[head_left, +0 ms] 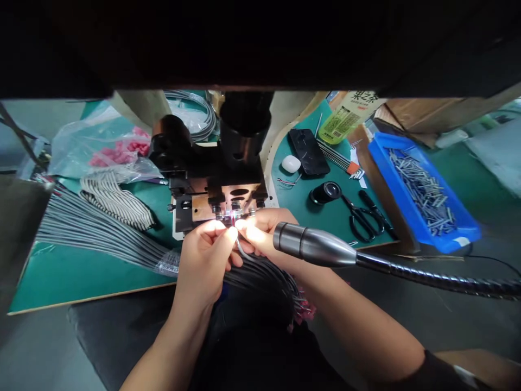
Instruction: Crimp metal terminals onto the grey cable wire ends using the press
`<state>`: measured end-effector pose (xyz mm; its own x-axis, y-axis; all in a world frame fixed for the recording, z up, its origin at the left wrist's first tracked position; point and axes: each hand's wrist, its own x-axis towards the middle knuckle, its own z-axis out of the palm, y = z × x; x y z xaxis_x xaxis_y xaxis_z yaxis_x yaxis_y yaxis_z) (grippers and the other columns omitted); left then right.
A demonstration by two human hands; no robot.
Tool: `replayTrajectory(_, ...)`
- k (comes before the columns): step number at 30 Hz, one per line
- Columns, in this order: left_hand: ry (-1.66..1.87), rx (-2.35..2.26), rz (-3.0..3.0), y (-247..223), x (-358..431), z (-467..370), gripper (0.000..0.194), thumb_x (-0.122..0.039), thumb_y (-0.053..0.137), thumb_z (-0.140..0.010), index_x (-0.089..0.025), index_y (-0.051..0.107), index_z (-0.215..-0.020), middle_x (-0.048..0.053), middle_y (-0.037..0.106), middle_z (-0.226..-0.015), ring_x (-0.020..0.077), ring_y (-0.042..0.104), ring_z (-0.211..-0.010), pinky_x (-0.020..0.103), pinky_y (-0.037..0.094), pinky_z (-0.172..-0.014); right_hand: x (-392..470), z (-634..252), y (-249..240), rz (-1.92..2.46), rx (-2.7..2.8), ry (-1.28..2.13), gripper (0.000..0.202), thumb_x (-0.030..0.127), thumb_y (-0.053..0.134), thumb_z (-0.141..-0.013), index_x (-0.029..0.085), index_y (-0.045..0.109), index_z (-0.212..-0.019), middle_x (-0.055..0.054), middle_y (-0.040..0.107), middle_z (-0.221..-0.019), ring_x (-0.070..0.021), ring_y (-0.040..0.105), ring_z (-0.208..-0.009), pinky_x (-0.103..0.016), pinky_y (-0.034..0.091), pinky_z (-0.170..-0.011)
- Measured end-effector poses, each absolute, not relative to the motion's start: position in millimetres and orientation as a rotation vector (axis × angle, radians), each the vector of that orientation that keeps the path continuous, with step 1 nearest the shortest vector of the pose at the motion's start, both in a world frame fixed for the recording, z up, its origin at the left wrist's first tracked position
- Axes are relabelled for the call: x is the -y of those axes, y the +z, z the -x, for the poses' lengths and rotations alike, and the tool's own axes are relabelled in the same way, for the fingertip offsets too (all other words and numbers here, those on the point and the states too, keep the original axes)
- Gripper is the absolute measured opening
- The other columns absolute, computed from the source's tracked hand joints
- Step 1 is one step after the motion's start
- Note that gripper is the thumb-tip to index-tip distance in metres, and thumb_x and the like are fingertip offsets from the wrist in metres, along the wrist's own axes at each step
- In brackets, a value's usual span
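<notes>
My left hand (207,252) and my right hand (264,231) meet at the front of a black bench machine (228,190). Between their pinched fingertips is the end of a grey cable (243,251), its thin coloured wires (233,217) fanned at the machine's lit metal jaws. Both hands are closed on this cable end. Bright light hides the exact fingertip contact. Below the hands a bundle of dark grey cables (264,274) with pink ends lies across my lap.
A gooseneck lamp (317,244) reaches in from the right, over my right forearm. Another grey cable bundle (101,228) and a bag of pink parts (97,146) lie left. Rightward are black-handled scissors (362,222), a phone (308,152) and a blue bin (456,239) of metal pins.
</notes>
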<state>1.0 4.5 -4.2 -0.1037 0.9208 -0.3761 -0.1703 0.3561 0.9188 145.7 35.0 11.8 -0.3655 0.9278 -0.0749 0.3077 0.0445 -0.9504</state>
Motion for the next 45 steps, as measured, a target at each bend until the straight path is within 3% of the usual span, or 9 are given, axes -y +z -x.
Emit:
replayTrajectory(5,1.056,-1.316,-0.733,-1,-6,-2,0.020,-0.021,0.059,-0.081,-0.016,0.062,-0.061,0.001,0.066,-0.056,0.0075,0.054,-0.041,0.016,0.032,-0.038,-31,-161,5,1.398,2.058,0.685,0.013,0.030,0.066,-0.092,0.025,0.076,-0.087,0.002,0.072,-0.073,-0.0132,0.062,-0.065,-0.025,0.041,-0.059)
replayTrajectory(8,1.040,-1.325,-0.739,1,-5,0,0.019,-0.021,0.059,-0.081,-0.016,0.063,-0.063,0.003,0.069,-0.060,0.0068,0.051,-0.042,0.016,0.031,-0.039,-32,-164,-6,1.309,2.240,0.499,0.019,0.036,0.062,-0.097,0.026,0.078,-0.096,0.000,0.071,-0.075,-0.0146,0.062,-0.069,-0.027,0.042,-0.064)
replayTrajectory(15,1.064,-1.281,-0.761,7,-4,2,0.023,-0.021,0.059,-0.086,-0.016,0.060,-0.064,0.001,0.069,-0.063,0.0054,0.048,-0.044,0.016,0.032,-0.042,-35,-156,-7,1.108,2.301,0.189,0.026,0.034,0.059,-0.101,0.023,0.078,-0.087,0.003,0.059,-0.061,-0.0110,0.052,-0.060,-0.028,0.035,-0.060)
replayTrajectory(23,1.108,-1.330,-0.784,8,0,2,0.023,-0.022,0.059,-0.089,-0.015,0.062,-0.068,0.002,0.069,-0.065,0.0057,0.047,-0.046,0.018,0.033,-0.044,-34,-152,-11,1.035,2.198,0.140,0.020,0.026,0.062,-0.099,0.022,0.077,-0.086,0.004,0.054,-0.057,-0.0094,0.045,-0.057,-0.028,0.030,-0.058)
replayTrajectory(37,1.109,-1.329,-0.734,10,-2,-2,0.022,-0.024,0.061,-0.087,-0.016,0.059,-0.066,0.002,0.068,-0.063,0.0061,0.049,-0.044,0.018,0.034,-0.043,-29,-153,-11,1.144,2.162,0.141,0.018,0.029,0.064,-0.097,0.023,0.080,-0.091,0.002,0.064,-0.060,-0.0115,0.052,-0.056,-0.029,0.035,-0.059)
replayTrajectory(45,1.113,-1.321,-0.705,9,-3,-3,0.023,-0.022,0.060,-0.087,-0.016,0.059,-0.065,0.001,0.068,-0.061,0.0058,0.050,-0.044,0.017,0.036,-0.043,-30,-157,-12,1.105,2.218,0.102,0.021,0.032,0.065,-0.098,0.022,0.077,-0.084,0.002,0.059,-0.057,-0.0123,0.046,-0.055,-0.030,0.031,-0.057)
